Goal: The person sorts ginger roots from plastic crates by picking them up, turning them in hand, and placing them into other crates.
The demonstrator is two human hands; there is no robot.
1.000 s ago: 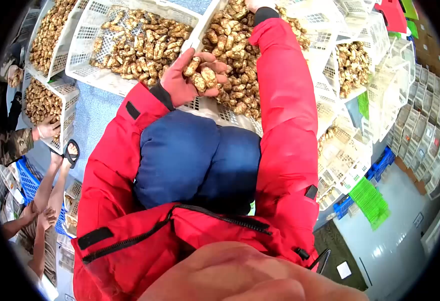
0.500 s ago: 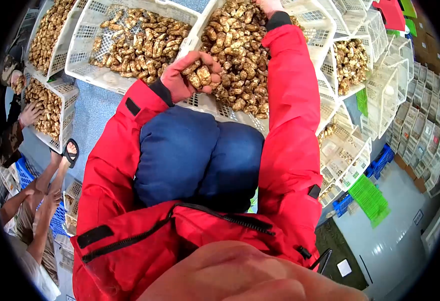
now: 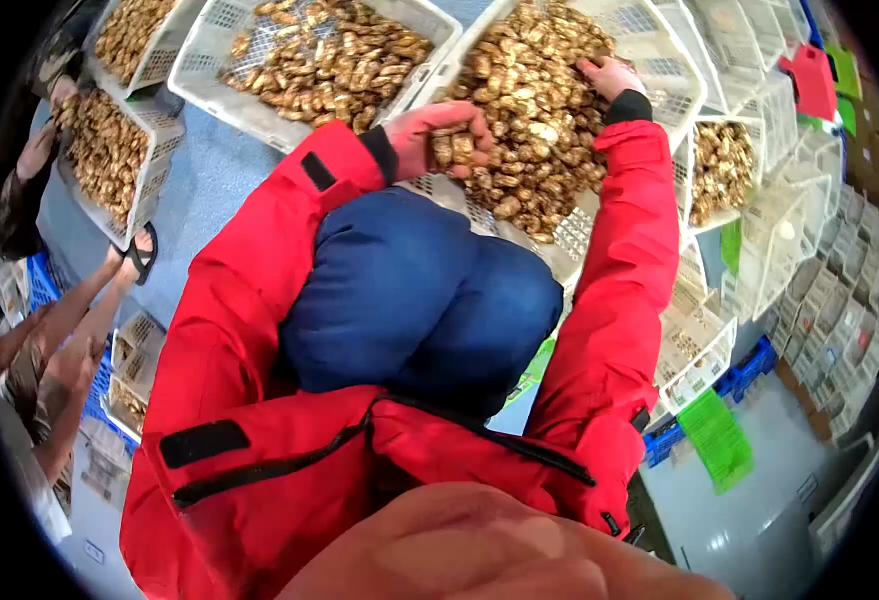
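Note:
Stubby brown-and-cream mushrooms (image 3: 534, 120) are heaped in a white plastic crate (image 3: 681, 85) in front of my knees. My left hand (image 3: 439, 135) is curled palm-up over the crate's near left side, closed around several of these mushrooms. On the right side of the heap rests my right hand (image 3: 616, 78), its fingers apart and reaching down onto the mushrooms. Its fingertips touch the pile, and the underside of that hand is hidden.
Another white crate (image 3: 199, 85) with mushrooms stands to the left. At right are a smaller filled crate (image 3: 724, 170) and stacked white crates (image 3: 774, 215). A co-worker's hand (image 3: 36, 150) is at a mushroom crate on the far left. Green mesh (image 3: 716, 440) lies at lower right.
My right hand has come back from the far edge of the crate to the right side of the heap. My left hand still holds mushrooms. The view has shifted.

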